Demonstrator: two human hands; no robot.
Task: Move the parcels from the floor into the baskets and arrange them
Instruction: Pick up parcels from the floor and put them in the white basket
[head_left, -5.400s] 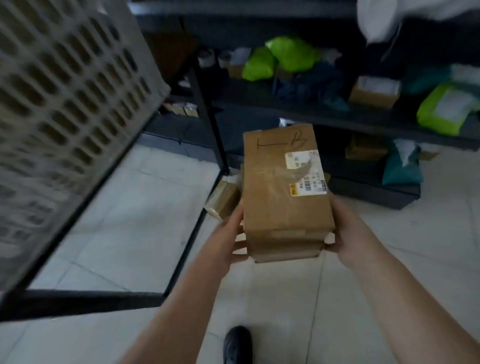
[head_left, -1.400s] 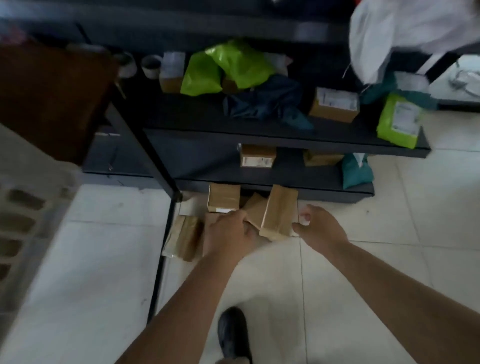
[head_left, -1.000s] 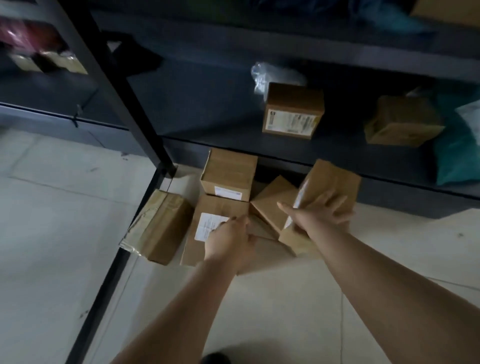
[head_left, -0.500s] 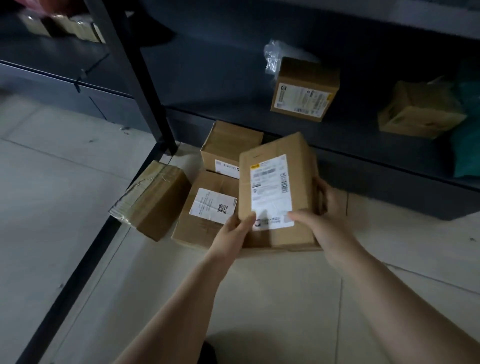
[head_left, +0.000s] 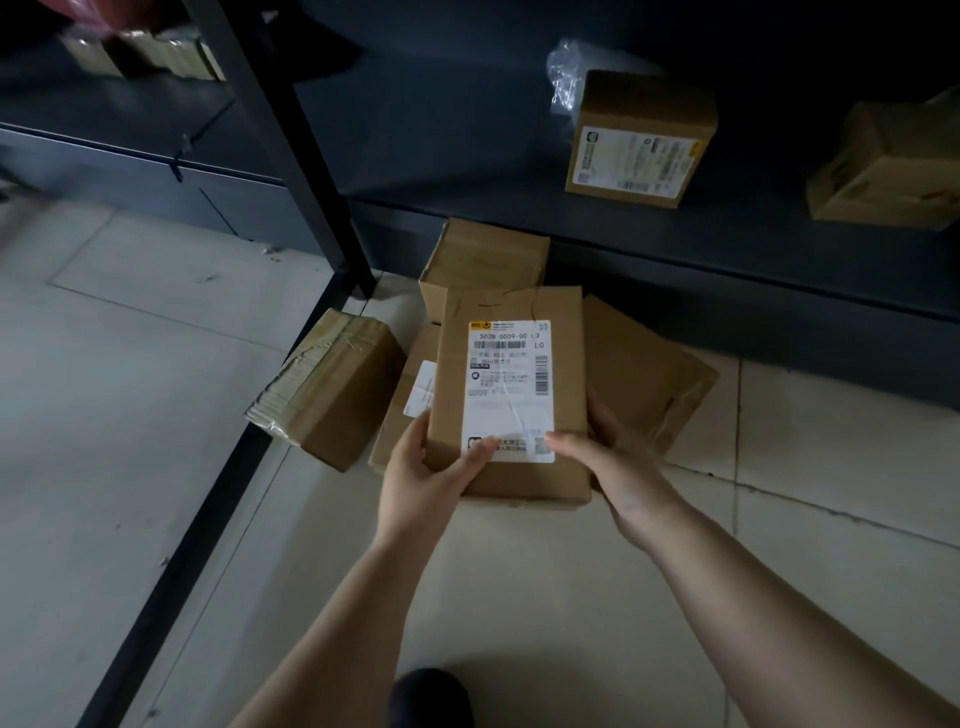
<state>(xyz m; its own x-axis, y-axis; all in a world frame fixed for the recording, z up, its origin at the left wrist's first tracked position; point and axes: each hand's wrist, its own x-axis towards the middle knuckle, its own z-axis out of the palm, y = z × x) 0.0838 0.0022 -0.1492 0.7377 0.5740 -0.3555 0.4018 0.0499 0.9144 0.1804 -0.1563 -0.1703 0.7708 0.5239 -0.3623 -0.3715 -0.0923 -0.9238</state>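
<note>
I hold a flat brown cardboard parcel (head_left: 511, 364) with a white shipping label, lifted above the floor pile. My left hand (head_left: 423, 480) grips its near left corner, thumb on the label. My right hand (head_left: 615, 465) grips its near right corner, thumb on top. On the tiled floor below lie more brown parcels: a taped box (head_left: 332, 387) to the left, a labelled one (head_left: 410, 405) under the held parcel, a square box (head_left: 485, 260) behind, and a flat one (head_left: 649, 374) to the right. No basket is in view.
A dark metal shelf unit (head_left: 727, 260) runs behind the pile, with a labelled box (head_left: 639, 135) and another brown box (head_left: 888, 166) on its low shelf. A black upright post (head_left: 291, 150) and a black floor rail (head_left: 197, 540) stand on the left. My dark shoe (head_left: 431, 699) is at the bottom.
Both hands have lifted the labelled parcel off the pile and turned it label-up and lengthwise towards me; a flat parcel to its right now shows.
</note>
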